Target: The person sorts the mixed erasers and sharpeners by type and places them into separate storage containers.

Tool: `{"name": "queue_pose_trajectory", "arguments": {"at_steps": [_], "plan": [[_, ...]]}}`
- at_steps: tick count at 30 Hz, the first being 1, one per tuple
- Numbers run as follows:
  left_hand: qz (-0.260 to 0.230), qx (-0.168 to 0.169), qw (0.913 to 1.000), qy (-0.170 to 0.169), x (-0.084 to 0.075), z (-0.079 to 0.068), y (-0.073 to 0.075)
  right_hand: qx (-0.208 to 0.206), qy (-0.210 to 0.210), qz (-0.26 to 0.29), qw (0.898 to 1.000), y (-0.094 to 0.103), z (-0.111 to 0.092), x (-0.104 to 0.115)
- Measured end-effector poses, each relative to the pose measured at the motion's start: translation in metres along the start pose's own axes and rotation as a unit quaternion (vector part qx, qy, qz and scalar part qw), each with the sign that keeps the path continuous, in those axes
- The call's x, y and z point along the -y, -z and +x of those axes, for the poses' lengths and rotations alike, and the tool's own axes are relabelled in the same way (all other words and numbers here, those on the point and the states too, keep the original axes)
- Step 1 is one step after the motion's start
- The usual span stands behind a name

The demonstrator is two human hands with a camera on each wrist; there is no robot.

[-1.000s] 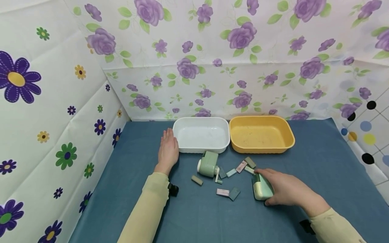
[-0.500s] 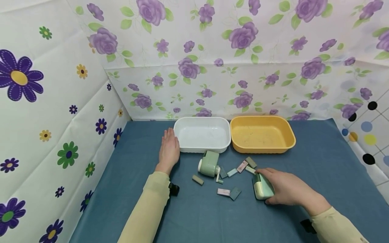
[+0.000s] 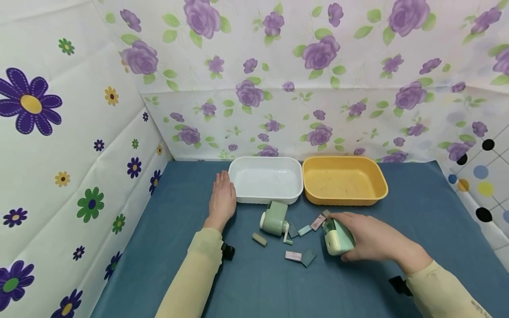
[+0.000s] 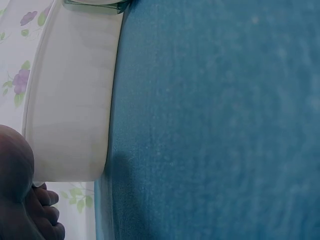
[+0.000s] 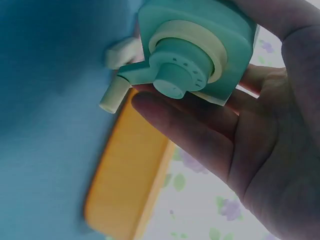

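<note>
Right grip [image 3: 375, 238] pinches the boxy mint-and-cream plastic crank device [image 3: 338, 240], left of your palm, your side of the rectangular yellow plastic tray [image 3: 345, 202]. Left grip [image 3: 222, 198], farther off, straight-fingered beside the rectangular white plastic tray [image 3: 266, 200].

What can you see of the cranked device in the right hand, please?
The mint cranked device, seemingly plastic, has a boxy body, cream panel, and round hub inside a cream ring; its crank arm ends in a pale handle. The right hand grips it in front of the yellow tray; contact with the cloth is unclear.
</note>
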State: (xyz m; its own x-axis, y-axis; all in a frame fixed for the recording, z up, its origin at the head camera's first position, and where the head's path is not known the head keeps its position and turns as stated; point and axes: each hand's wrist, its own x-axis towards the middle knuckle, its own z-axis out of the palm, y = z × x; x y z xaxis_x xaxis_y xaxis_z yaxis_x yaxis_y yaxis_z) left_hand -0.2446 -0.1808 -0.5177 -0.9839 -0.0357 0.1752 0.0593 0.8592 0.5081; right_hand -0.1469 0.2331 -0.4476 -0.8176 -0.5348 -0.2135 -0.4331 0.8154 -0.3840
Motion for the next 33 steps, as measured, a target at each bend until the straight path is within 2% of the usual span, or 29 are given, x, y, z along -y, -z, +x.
{"name": "queue_pose_trajectory", "arguments": {"at_steps": [9, 18, 33], "plan": [[0.007, -0.003, 1.0000, -0.003, 0.000, -0.002, -0.003, -0.016, 0.044, -0.009, 0.999, 0.027, 0.013, 0.021], [0.005, -0.006, 1.0000, -0.001, -0.001, -0.001, 0.000, -0.026, 0.056, -0.032, 0.998, 0.044, 0.027, 0.038], [0.000, -0.006, 1.0000, 0.001, 0.001, 0.000, -0.002, -0.054, 0.090, -0.049, 0.993, 0.050, 0.054, 0.056]]}}
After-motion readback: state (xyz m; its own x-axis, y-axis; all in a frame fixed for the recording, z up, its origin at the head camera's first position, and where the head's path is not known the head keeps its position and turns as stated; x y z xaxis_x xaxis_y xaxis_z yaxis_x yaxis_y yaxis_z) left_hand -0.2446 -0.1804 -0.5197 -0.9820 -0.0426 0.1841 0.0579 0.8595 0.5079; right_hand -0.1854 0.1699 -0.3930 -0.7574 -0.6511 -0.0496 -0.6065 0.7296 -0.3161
